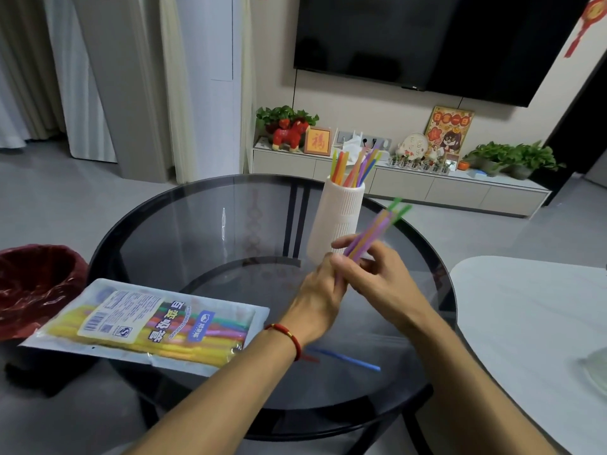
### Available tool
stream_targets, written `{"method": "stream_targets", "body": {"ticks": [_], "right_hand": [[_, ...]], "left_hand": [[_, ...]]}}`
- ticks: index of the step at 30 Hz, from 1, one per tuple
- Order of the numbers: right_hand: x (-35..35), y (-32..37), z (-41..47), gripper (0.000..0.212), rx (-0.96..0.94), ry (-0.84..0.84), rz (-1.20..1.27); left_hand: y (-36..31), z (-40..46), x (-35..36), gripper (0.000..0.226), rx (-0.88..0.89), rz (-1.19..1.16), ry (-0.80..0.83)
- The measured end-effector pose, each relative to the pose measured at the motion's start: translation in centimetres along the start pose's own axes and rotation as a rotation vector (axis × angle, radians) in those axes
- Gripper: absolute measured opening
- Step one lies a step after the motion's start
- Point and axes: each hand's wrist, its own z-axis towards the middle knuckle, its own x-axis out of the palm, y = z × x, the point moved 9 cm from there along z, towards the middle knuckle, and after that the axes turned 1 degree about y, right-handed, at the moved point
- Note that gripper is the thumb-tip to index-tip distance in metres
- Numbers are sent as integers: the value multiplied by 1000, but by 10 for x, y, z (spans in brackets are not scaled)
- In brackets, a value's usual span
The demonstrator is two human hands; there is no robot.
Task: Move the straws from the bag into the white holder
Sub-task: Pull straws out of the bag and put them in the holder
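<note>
Round dark glass table (pixel 197 231) fills the middle of the room. Beyond it, a wall-mounted black TV (pixel 427 41) above a low white cabinet (pixel 427 188) carrying potted plants (pixel 512 156), a red horse figure (pixel 290 134) and framed pictures. White tabletop (pixel 532 323) at right edge; red-lined bin (pixel 33 284) at left, just beside the glass table.

Straw bag (pixel 147 323) lies flat on the near-left of the table, many coloured straws inside. White holder (pixel 340 215), ribbed, upright, stands mid-table with straws in the holder (pixel 356 167) fanning out of its mouth.

Directly in front of the holder's base: both hands. Right hand (pixel 371 274) and left hand (pixel 317 300) are each curled round the lower end of a held bundle of straws (pixel 377 228), tilted up and right, blurred. Red bracelet (pixel 289 336) on left wrist.

One loose blue straw (pixel 345 357) lies on the glass between the forearms.
</note>
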Motion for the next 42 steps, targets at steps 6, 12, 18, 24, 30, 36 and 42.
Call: {"method": "stream_targets", "body": {"ticks": [6,12,18,24,30,36,42], "right_hand": [[-2,27,18,30,-114,-179,-404],[4,30,24,21,-105,-84,-423],[20,24,24,21,-60,-1,-428],[-20,4,19,35,10,-242,-202],[-96,-10,33,17,158,-713,442],[-133,16,55,18,137,-958,462],[-134,51,81,36,41,-925,29]], "left_hand": [[17,0,4,38,-56,-59,107],[56,-5,-22,48,-201,-1,113],[65,-11,-41,35,-252,78,57],[58,-15,-60,32,-206,111,-67],[59,-16,-77,30,-230,59,-213],[60,-17,-76,32,-233,94,-184],[56,-16,-74,36,-219,111,-145]]}}
